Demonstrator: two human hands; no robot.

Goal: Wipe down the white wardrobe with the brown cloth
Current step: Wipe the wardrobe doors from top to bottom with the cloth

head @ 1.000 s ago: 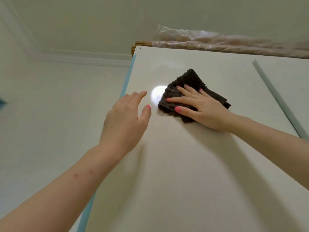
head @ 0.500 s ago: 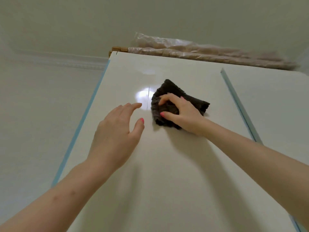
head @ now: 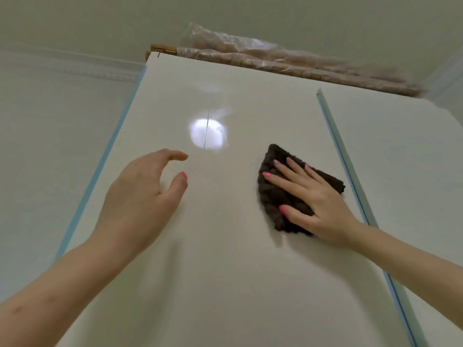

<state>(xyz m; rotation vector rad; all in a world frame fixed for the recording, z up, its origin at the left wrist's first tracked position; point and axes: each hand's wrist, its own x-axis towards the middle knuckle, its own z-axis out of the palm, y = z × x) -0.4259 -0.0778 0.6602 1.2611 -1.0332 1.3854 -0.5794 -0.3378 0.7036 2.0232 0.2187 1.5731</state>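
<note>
I look up along the glossy white wardrobe door. A dark brown fluffy cloth, folded, lies flat against the door at centre right. My right hand presses on it with the fingers spread, covering its right half. My left hand is raised at centre left with the fingers apart and slightly curled, holding nothing; whether it touches the door I cannot tell. A bright round light reflection shines on the door above and between the hands.
Pale blue strips run along the door's left edge and along the seam to a second white door on the right. On top of the wardrobe lies a long roll wrapped in clear plastic. A wall is at left, the ceiling above.
My right hand has slid the cloth to the right, away from the light reflection and close to the blue seam, and its fingers have flattened. The left hand has stayed near its place.
</note>
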